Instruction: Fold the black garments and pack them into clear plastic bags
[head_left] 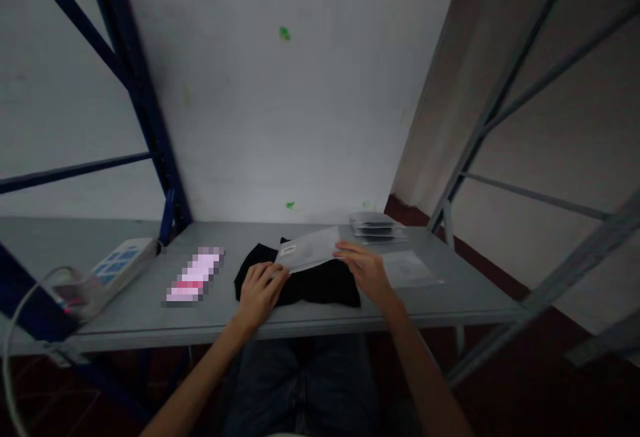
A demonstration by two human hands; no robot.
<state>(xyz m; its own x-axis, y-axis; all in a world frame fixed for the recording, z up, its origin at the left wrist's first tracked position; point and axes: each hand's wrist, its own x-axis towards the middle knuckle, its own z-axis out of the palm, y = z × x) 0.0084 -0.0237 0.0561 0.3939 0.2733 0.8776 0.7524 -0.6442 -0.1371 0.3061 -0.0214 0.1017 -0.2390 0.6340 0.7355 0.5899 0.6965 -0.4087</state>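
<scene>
A flat, whitish plastic bag (311, 248) with a small label near its left end is held tilted over a folded black cloth (315, 285). My right hand (366, 268) grips the bag's right edge, thumb and fingers closed on it. At the bag's lower left corner is my left hand (261, 288), its fingers curled and pressed together on that corner, just above the cloth. What lies inside the bag cannot be made out. Another clear plastic bag (406, 269) lies flat on the tabletop, right of my right hand.
Behind the right hand is a stack of flat packets (377, 227). To the left lie a pixelated phone-like object (195, 276) and a white power strip (120, 264) with a cable. Blue rack posts (145, 104) and a white wall (280, 110) bound the grey shelf table (480, 294).
</scene>
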